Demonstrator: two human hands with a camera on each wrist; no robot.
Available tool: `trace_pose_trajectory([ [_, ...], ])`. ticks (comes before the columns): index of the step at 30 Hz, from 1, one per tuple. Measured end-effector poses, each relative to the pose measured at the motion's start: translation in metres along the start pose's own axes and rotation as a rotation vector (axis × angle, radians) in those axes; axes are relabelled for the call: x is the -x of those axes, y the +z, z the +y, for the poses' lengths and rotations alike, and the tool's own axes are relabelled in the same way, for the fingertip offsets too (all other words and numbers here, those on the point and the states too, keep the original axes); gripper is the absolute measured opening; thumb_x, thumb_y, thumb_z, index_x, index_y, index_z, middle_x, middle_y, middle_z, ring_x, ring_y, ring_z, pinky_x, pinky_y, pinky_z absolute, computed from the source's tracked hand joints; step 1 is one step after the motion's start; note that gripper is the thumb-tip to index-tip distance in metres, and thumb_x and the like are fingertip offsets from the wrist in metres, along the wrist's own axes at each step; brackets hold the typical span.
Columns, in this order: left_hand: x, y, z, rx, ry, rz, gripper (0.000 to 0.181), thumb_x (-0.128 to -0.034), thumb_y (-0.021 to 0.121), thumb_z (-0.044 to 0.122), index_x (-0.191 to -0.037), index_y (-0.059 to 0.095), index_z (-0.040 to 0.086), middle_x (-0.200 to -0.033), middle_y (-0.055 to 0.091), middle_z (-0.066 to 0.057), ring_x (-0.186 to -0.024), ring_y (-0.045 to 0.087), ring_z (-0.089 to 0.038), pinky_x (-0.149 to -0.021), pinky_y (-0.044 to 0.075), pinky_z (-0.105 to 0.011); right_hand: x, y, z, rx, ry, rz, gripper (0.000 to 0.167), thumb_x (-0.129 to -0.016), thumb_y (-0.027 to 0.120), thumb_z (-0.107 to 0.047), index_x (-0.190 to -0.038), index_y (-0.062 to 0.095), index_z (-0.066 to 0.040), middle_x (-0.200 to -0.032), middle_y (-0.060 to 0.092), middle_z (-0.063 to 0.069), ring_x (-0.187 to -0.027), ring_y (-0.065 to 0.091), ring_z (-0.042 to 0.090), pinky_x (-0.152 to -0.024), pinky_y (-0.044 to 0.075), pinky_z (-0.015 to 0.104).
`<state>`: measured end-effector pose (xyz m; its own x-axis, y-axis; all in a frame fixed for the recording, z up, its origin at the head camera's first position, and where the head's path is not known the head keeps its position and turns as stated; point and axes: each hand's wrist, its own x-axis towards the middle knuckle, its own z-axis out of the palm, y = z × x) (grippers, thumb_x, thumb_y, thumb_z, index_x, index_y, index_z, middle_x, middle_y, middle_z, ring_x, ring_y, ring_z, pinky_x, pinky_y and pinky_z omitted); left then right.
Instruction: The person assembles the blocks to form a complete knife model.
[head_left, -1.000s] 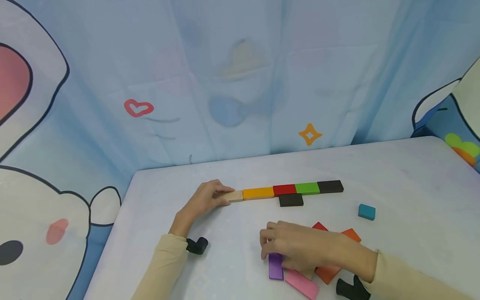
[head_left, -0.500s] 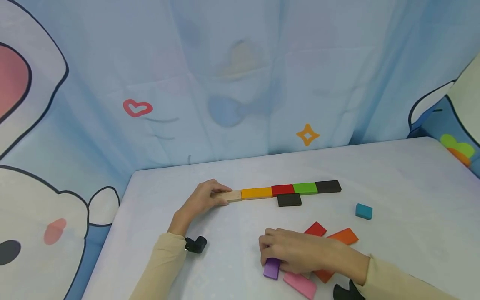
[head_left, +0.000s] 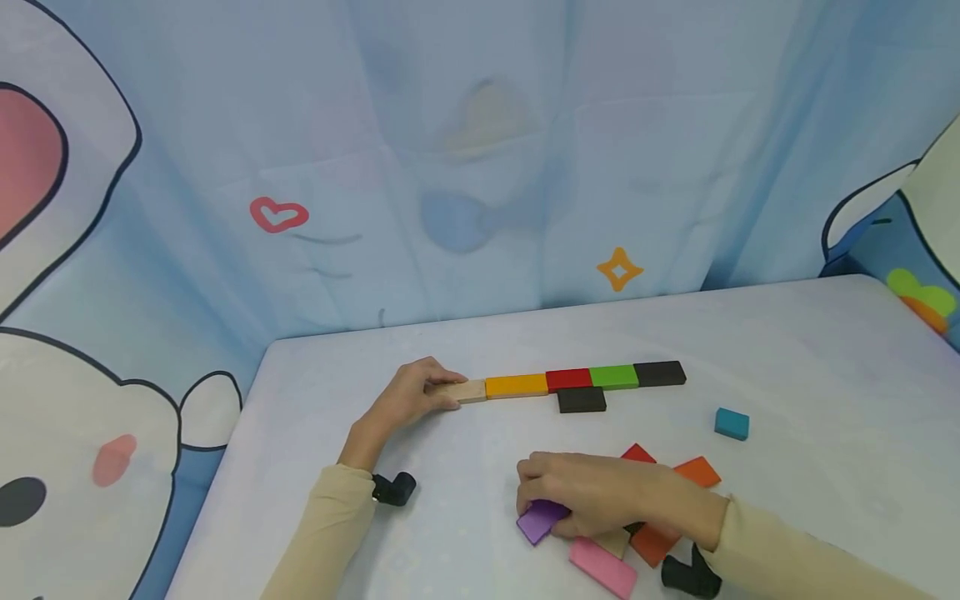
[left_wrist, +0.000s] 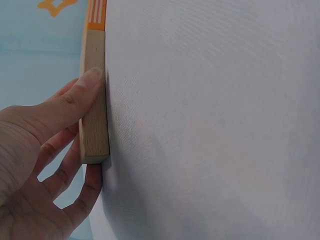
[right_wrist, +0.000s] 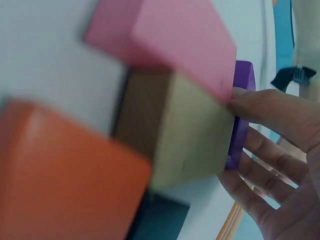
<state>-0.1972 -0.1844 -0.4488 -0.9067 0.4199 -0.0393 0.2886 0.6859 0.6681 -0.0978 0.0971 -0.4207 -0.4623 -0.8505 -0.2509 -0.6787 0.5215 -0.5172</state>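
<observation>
At the left end of a row of blocks, my left hand (head_left: 408, 393) holds a plain wooden block (head_left: 472, 391). The left wrist view shows the thumb on its side and fingers behind it and near its end. Rightward follow a yellow block (head_left: 516, 386), a red block (head_left: 568, 380), a green block (head_left: 615, 377) and a black block (head_left: 660, 373). Nearer the front, my right hand (head_left: 592, 492) grips a purple block (head_left: 537, 525), which is set at a slant. In the right wrist view, the thumb and fingers are around the purple block (right_wrist: 244, 75), partly hidden.
Another black block (head_left: 582, 401) lies against the row's front side. Under and around the right hand are a pink block (head_left: 602, 569), a wooden block (head_left: 615, 542), orange blocks (head_left: 655, 546) and a red block (head_left: 639, 453). A teal block (head_left: 732, 424) lies apart at right.
The purple block has turned from nearly straight to slanted in my right hand, and that hand has shifted slightly left. My left hand and the row look unchanged.
</observation>
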Motion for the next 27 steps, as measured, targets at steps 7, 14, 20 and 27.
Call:
trace_pose_trajectory([
  [7,0.001,0.000,-0.001,-0.012,-0.001,0.009,0.035,-0.0875,0.085,0.012,-0.122,0.080,0.012,-0.108,0.069,-0.001,-0.102,0.063,-0.020,-0.097,0.053,-0.040,-0.006,-0.022,0.022,0.067,0.109,0.265,0.029,-0.086,0.086,-0.011,-0.112,0.074,-0.016,-0.106,0.061,-0.006,-0.095,0.056,0.010,-0.087,0.057,0.032],
  [14,0.000,0.002,-0.003,-0.017,-0.006,0.015,0.035,-0.0875,0.085,0.013,-0.122,0.080,0.013,-0.108,0.069,-0.001,-0.103,0.064,-0.020,-0.099,0.053,-0.040,-0.019,-0.037,0.041,0.041,0.207,0.498,0.031,-0.084,0.087,-0.005,-0.112,0.073,-0.003,-0.105,0.065,0.005,-0.095,0.062,0.021,-0.090,0.060,0.041],
  [20,0.000,0.002,-0.003,-0.011,0.000,0.017,0.035,-0.0878,0.085,0.011,-0.122,0.080,0.012,-0.108,0.069,-0.001,-0.103,0.063,-0.020,-0.098,0.053,-0.040,-0.030,-0.034,0.053,0.055,0.210,0.527,0.031,-0.082,0.088,-0.003,-0.110,0.074,-0.002,-0.102,0.065,0.005,-0.092,0.062,0.020,-0.089,0.060,0.041],
  [27,0.000,0.002,-0.003,0.002,0.003,0.028,0.035,-0.0876,0.085,0.012,-0.122,0.080,0.012,-0.107,0.069,-0.001,-0.103,0.064,-0.021,-0.099,0.052,-0.041,-0.035,-0.029,0.056,0.080,0.205,0.523,0.031,-0.082,0.088,-0.004,-0.109,0.074,-0.003,-0.104,0.065,0.006,-0.092,0.061,0.020,-0.089,0.060,0.041],
])
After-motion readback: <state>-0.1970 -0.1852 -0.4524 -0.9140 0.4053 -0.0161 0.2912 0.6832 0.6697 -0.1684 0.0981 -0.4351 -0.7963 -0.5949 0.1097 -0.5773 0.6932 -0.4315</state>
